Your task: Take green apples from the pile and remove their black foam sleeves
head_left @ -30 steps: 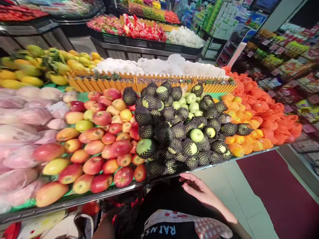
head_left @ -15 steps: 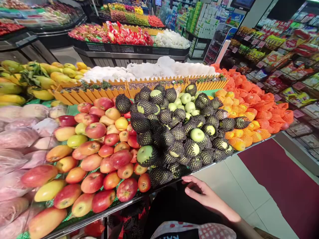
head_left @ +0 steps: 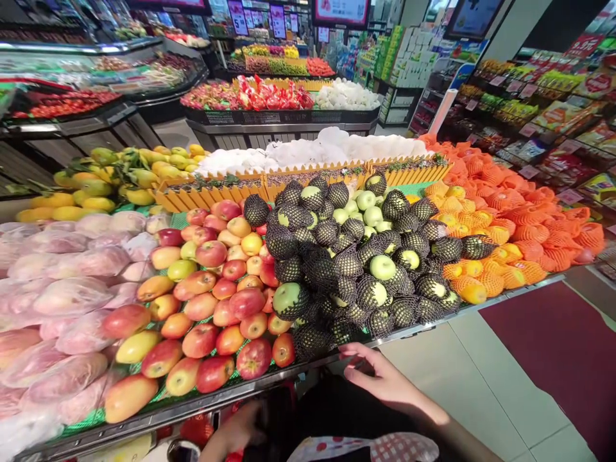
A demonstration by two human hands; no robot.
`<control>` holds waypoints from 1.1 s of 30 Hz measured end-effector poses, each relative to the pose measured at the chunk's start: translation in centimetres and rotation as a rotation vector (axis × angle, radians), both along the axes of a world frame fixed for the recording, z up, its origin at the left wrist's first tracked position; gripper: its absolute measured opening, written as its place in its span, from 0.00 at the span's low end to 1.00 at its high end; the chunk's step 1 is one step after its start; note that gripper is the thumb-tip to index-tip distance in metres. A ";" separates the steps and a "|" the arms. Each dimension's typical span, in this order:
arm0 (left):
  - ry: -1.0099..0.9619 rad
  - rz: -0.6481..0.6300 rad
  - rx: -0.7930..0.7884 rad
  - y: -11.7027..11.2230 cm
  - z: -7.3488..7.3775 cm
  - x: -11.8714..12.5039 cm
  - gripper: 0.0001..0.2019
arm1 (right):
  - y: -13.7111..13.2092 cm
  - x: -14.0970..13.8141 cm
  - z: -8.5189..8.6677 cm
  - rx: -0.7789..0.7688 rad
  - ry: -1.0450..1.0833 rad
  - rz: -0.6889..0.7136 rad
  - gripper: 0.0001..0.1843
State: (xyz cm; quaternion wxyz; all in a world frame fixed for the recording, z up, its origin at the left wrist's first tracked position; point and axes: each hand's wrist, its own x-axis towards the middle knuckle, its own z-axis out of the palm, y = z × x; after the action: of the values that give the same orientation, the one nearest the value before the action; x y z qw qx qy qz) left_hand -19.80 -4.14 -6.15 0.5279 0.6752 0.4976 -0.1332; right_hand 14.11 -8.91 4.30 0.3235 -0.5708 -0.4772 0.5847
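Right fingers (head_left: 355, 350) curl loosely, parted, near the black-netted apples (head_left: 380, 321).

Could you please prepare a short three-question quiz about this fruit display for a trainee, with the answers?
1. True or false: unwrapped red apples lie between bagged pinkish fruit and black-netted green apples.
2. Which mesh colour has the meshed fruit farthest right? A) black B) white C) orange-red
3. Which is nearer to the black-netted green apples: the left hand or the right hand?

Key: 1. True. 2. C. 3. The right hand.
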 end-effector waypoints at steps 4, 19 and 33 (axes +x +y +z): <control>-0.299 -0.026 0.182 0.3 6.5 6.0 0.16 | 0.4 0.6 0.6 0.014 0.027 -0.098 0.27; -0.582 0.220 0.391 2.1 12.7 29.3 0.10 | -0.8 15.0 2.4 0.080 0.298 -0.090 0.37; -0.948 0.405 0.032 0.5 11.8 41.2 0.20 | 1.0 27.0 0.8 0.062 0.290 -0.163 0.18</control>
State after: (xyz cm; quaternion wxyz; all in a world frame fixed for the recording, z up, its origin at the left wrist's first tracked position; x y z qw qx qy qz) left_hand 21.36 -3.64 5.66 0.7004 0.5593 0.3264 0.3000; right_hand 41.10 -7.92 5.08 0.4528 -0.5071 -0.3954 0.6176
